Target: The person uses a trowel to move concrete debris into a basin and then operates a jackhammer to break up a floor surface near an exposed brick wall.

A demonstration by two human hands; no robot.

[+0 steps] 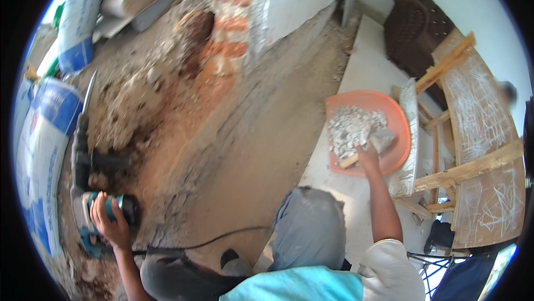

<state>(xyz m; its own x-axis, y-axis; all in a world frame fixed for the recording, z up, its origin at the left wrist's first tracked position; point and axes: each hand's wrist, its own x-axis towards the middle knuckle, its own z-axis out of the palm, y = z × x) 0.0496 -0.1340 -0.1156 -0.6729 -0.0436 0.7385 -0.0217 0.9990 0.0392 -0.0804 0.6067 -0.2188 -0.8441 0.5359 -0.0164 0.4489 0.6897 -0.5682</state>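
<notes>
At the left, my left hand (113,221) lies with its fingers curled over the body of a teal and black hammer drill (82,156). The drill's long pointed steel bit (89,92) points away from me, beside a broken patch of ground. Out to the right, my right hand (367,157) grips a trowel by its wooden handle (349,161). The trowel's grey blade (381,141) lies over an orange plastic basin (401,120). Grey-white rubble (356,124) partly fills the basin, and my fingers are close to it.
Blue and white sacks (47,151) stand along the left edge. Exposed brickwork (231,25) is at the far middle. A black cable (222,237) runs near my knees. Wooden-framed boards (478,117) and a brown wicker-like chair (414,25) are at the right.
</notes>
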